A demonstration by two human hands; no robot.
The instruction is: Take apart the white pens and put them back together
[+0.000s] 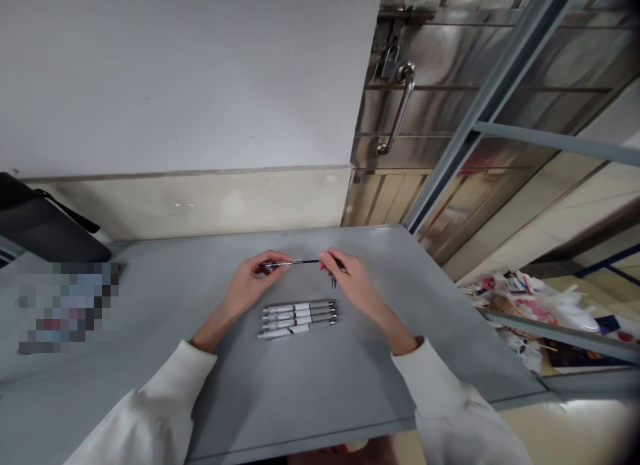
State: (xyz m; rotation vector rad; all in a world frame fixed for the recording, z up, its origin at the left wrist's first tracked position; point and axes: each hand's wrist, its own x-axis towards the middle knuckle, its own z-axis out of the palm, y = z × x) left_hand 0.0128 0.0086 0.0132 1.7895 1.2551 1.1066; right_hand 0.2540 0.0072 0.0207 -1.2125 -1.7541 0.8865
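My left hand and my right hand hold a thin dark pen refill level between them above the grey table. The left fingers pinch one end, where a pen barrel seems to sit. The right fingers pinch the other end and also hold a small pen part that hangs below them. Several white pens lie side by side on the table just in front of my hands. Both arms wear white sleeves.
A black bag lies at the table's back left, beside a blurred patch. A metal door with a handle and a padlock stands behind. Clutter lies on the floor to the right, past the table's edge.
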